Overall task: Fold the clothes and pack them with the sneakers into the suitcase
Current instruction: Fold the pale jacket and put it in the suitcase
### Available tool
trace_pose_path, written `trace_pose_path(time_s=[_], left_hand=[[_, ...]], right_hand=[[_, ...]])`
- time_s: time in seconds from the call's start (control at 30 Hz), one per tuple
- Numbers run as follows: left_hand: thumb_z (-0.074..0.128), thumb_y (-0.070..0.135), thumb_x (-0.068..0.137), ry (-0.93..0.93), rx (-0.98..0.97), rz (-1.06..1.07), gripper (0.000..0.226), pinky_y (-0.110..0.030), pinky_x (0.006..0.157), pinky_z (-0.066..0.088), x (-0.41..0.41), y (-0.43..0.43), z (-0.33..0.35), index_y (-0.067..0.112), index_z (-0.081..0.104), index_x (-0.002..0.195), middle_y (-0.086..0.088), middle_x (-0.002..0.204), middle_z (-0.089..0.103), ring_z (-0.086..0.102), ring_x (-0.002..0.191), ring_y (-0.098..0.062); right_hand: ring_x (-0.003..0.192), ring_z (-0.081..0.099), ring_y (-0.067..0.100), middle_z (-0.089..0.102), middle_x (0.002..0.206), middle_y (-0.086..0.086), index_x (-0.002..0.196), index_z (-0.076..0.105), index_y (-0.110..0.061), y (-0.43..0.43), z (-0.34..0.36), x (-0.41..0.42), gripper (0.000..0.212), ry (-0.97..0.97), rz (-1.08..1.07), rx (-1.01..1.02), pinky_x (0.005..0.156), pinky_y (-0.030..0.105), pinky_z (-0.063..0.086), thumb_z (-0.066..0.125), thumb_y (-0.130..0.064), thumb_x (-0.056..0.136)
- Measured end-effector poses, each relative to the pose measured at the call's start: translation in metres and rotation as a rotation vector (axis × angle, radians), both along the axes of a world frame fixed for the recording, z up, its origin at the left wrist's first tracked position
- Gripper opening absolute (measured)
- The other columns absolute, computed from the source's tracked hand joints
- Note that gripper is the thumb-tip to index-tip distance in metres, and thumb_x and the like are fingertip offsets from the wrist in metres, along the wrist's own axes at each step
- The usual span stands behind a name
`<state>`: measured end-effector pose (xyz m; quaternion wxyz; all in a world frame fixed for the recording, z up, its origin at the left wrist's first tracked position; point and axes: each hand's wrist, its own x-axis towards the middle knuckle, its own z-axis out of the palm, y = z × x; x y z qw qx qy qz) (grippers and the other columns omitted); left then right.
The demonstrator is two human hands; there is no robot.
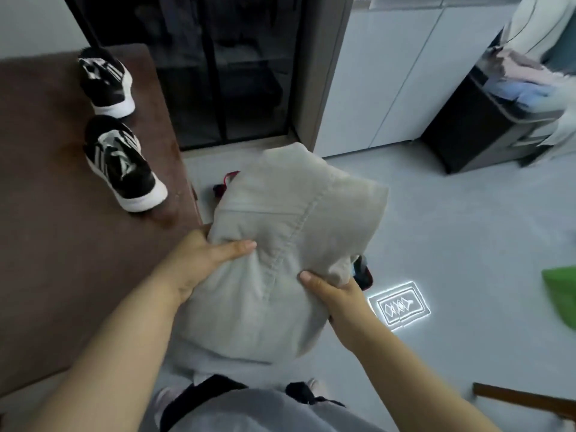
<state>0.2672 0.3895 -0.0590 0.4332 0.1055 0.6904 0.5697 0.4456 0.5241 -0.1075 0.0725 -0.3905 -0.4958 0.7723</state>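
Hands grip folded beige trousers (280,244), soft and seamed: my left hand (199,263) and right hand (339,300) pinch the near edge; striped sneakers (121,163) sit left on brown plush.

Brown worktop (46,213), left: two black-and-white sneakers, far sneaker (106,84) and near sneaker (124,169), one behind the other, apart, soles down. Grey floor (452,229): red-and-black item (224,183) beside the worktop; dark bin (477,129) holding clothes; white light pattern (399,304); green item (561,294) at right edge.
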Motion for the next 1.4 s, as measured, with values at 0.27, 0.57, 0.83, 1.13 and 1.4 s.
trace_pose_path(time_s=[0.27, 0.57, 0.83, 1.13, 1.4], left_hand=[[0.083, 0.029, 0.052, -0.107, -0.185, -0.213, 0.054, -0.035, 0.092, 0.051, 0.060, 0.141, -0.103, 0.015, 0.069, 0.102, -0.003, 0.101, 0.072, 0.067, 0.094, -0.019], [0.083, 0.041, 0.056, -0.026, -0.297, -0.547, 0.086, -0.028, 0.103, 0.040, 0.021, 0.220, -0.228, 0.017, 0.047, 0.131, 0.002, 0.123, 0.059, 0.056, 0.113, -0.012], [0.075, 0.037, 0.075, 0.182, -0.435, -0.718, 0.070, -0.022, 0.104, 0.032, -0.080, 0.277, -0.399, 0.025, 0.042, 0.135, 0.012, 0.125, 0.050, 0.047, 0.120, -0.010], [0.062, 0.047, 0.083, 0.675, -0.660, -0.766, 0.074, -0.032, 0.113, 0.022, -0.128, 0.313, -0.635, 0.028, 0.026, 0.144, -0.002, 0.151, 0.031, 0.028, 0.138, -0.023], [0.025, 0.046, 0.098, 0.817, -0.858, -0.574, 0.068, -0.052, 0.112, -0.012, -0.066, 0.260, -0.711, 0.036, -0.030, 0.135, 0.008, 0.150, -0.031, -0.024, 0.141, -0.024]], right_hand=[[0.091, 0.069, 0.022, 0.071, 0.105, 0.009, 0.116, 0.060, -0.010, 0.086, -0.064, 0.086, 0.069, -0.133, -0.214, -0.182, 0.064, 0.028, 0.056, 0.086, -0.026, 0.054], [0.102, 0.065, 0.030, 0.069, 0.109, 0.011, 0.122, 0.056, -0.005, 0.113, -0.173, 0.066, 0.081, -0.273, -0.437, -0.350, 0.097, 0.049, 0.046, 0.089, -0.021, 0.049], [0.097, 0.065, 0.031, 0.070, 0.104, 0.015, 0.117, 0.055, 0.002, 0.153, -0.367, -0.015, 0.045, -0.216, -0.371, -0.459, 0.082, 0.039, 0.054, 0.058, 0.017, 0.075], [0.111, 0.056, 0.030, 0.057, 0.125, 0.014, 0.116, 0.050, -0.008, 0.162, -0.624, -0.102, 0.045, -0.295, -0.351, -0.400, 0.105, 0.043, 0.040, 0.067, 0.007, 0.077], [0.119, 0.052, 0.028, 0.056, 0.128, 0.018, 0.118, 0.059, -0.005, 0.166, -0.642, -0.111, 0.054, -0.680, 0.616, -0.018, 0.092, 0.025, 0.040, 0.050, -0.049, 0.088]])
